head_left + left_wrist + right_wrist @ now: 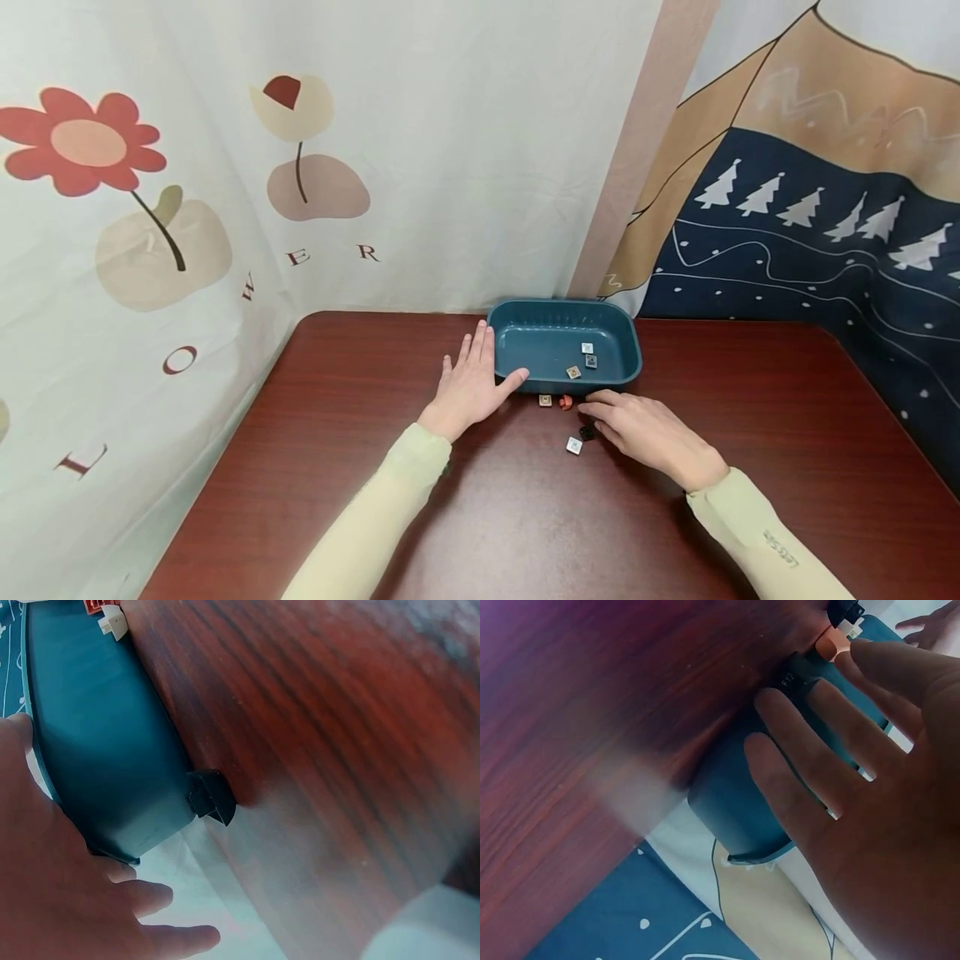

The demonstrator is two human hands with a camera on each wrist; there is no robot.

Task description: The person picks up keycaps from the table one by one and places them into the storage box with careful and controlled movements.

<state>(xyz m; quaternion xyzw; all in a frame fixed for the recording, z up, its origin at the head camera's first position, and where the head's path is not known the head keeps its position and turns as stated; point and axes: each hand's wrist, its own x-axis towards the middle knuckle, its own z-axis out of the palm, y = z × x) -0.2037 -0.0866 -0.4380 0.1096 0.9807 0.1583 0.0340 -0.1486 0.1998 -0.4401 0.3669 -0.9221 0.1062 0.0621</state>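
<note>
Though left fingers point(488, 350) and right fingers point(791, 726) outstretched, orange keycap point(829, 645) partly behind right thumb point(900, 667).

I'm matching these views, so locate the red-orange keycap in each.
Head: the red-orange keycap is slightly right of centre, below the middle.
Left wrist: the keycap is at the top edge, left side.
Right wrist: the keycap is upper right.
Shared landmark: the blue tray.

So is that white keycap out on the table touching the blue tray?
Apart. The head view shows it: the white keycap lies nearer the person, with tabletop visible between it and the blue tray.
</note>
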